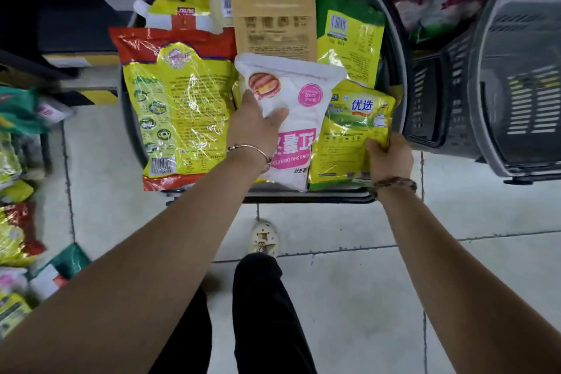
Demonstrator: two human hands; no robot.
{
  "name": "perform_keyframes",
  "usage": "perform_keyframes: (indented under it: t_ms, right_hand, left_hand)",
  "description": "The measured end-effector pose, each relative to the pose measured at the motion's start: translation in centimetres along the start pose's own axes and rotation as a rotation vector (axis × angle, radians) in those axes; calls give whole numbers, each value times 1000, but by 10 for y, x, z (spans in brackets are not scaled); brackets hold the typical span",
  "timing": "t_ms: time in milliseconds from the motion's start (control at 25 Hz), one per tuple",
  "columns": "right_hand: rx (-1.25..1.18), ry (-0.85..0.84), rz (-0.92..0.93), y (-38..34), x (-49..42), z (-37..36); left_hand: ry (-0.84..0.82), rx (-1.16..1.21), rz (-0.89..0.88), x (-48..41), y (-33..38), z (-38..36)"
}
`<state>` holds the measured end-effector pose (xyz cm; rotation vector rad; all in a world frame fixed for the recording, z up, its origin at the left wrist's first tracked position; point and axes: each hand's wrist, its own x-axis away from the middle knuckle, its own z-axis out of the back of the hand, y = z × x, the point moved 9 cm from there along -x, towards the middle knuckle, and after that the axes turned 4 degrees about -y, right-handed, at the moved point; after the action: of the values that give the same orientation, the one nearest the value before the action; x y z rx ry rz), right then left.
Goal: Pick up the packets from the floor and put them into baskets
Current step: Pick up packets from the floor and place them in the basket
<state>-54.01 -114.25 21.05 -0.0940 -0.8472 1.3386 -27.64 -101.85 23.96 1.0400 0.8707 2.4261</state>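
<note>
**Two hands placing packets in a crowded basket (318,198)**

The dark basket is standing on the floor (334,267) beneath a shelf, with the large red-and-yellow packet (182,106) lying along its left side. The left hand (258,128) is pinching the white-and-pink packet (300,131), thumb across its face, apparently to lay it in the middle gap. The right hand (390,155) is curling round the near edge of the yellow-green packet (349,137) — probably steadying it flat. Loose packets (15,234) are lying on the floor at left.
</note>
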Motion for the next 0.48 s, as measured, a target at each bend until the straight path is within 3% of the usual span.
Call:
perform_keyframes:
  t_ms: [120, 160, 240, 320, 400, 480]
  right_hand:
    - [34, 138, 124, -17, 14, 10]
    - [59, 119, 195, -24, 19, 7]
    - [138, -53, 247, -28, 25, -11]
    - [284, -217, 200, -22, 24, -31]
    - [407, -275, 167, -16, 21, -42]
    - [454, -250, 158, -17, 18, -49]
  left_hand:
    - [58, 221, -90, 13, 3, 14]
    - [110, 131, -211, 23, 10, 22]
    - [165, -440, -518, 47, 33, 16]
    - [48, -904, -705, 56, 37, -15]
    - [-100, -1079, -675, 45, 26, -36]
    - [-162, -1103, -614, 32, 18, -48]
